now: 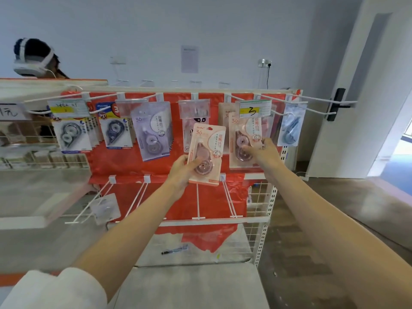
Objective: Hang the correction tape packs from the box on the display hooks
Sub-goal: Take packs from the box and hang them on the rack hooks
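Left hand: we note the left hand (pixel 181 169) gripping a pink correction tape pack (pixel 206 152) at its lower left edge, thumb laid across the clear blister, fingers behind the card. We see the pack free of any hook, tilted slightly, in front of the red backing.
Right hand: we find the right hand (pixel 264 150) pinching a second pink pack (pixel 244 141) at its right edge, thumb on the blister face. This pack sits at the front of the hanging pink stack under the price tag (pixel 255 109); we cannot tell whether its hole is on the wire.
Pack build: we record a flat rectangular pink card with rounded corners, a glossy moulded plastic bubble, and a round-wheeled teardrop dispenser inside.
Upper hooks: we observe thin white wire prongs (pixel 321 100) projecting from a white rail, carrying blue-carded packs (pixel 116 128), lilac translucent packs (pixel 153 132) and a pale blue pack (pixel 291 128).
Lower hooks: we observe long double-wire prongs (pixel 198 201), mostly bare, with one clear pack (pixel 104 208) at the left.
Backing: we note crinkled, shiny red sheet (pixel 133 161), torn at its lower edge.
Rack: we note white wire grid (pixel 260 197) and a perforated metal upright (pixel 264 237).
Shelf: we see a dark pen (pixel 175 250) lying on the wire shelf below.
Background: we see another person's head with a white headset (pixel 33 58) behind the rack.
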A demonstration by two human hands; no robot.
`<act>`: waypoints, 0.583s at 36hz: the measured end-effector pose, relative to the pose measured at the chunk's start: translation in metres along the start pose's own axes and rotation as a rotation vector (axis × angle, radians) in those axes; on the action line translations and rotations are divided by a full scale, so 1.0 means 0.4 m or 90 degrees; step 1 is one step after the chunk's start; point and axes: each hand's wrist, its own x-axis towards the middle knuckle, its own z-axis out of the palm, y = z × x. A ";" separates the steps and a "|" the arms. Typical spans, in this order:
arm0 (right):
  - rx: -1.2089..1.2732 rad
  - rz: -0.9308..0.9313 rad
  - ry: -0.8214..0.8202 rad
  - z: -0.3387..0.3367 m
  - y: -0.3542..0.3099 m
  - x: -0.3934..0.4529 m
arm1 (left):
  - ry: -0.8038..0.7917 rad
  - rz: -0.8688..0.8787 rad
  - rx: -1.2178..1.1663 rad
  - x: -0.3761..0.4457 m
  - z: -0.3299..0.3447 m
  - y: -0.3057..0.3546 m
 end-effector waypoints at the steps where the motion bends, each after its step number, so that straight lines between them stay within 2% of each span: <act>1: -0.026 0.004 -0.014 0.002 0.010 0.005 | -0.002 -0.002 0.007 0.005 -0.002 -0.002; 5: -0.114 0.024 -0.042 0.014 0.046 0.015 | -0.008 -0.002 0.029 0.031 -0.013 -0.011; 13: -0.157 0.008 0.014 0.025 0.043 0.080 | -0.011 0.009 0.050 0.105 -0.034 -0.016; 21: -0.228 0.025 -0.048 0.081 0.072 0.191 | -0.041 0.021 0.080 0.186 -0.046 -0.022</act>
